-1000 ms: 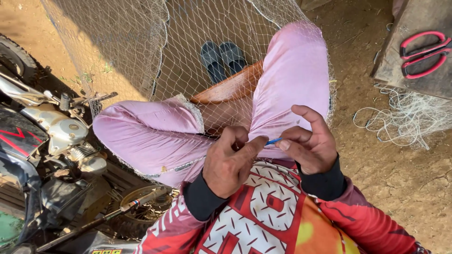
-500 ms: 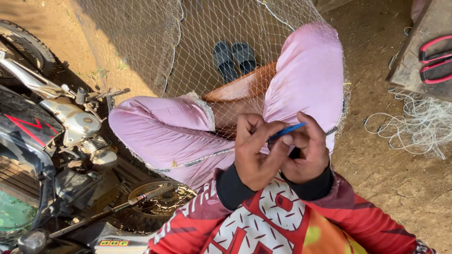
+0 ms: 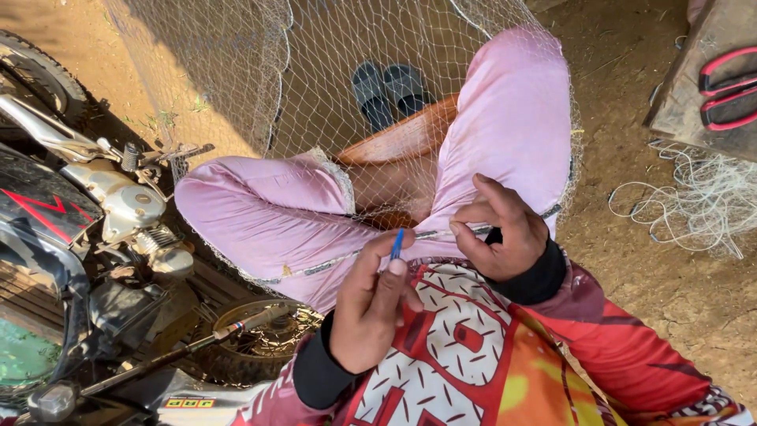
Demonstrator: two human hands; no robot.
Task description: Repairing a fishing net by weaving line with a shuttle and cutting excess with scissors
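Note:
A fine fishing net is draped over my bent knees in pink trousers. My left hand is shut on a thin blue netting needle, whose tip points up at the net's corded edge lying across my lap. A little to the right, my right hand pinches that same edge between thumb and fingertips. The two hands are apart. I wear a red patterned shirt with black cuffs.
A motorcycle stands close on the left, its wheel near my left elbow. Dark sandals lie beyond the net on the dirt. A tangle of pale line and red-handled scissors on a board are at right.
My hands were pressed together at the net edge. They have separated: the left hand drew down and left with the blue needle, while the right stayed on the edge.

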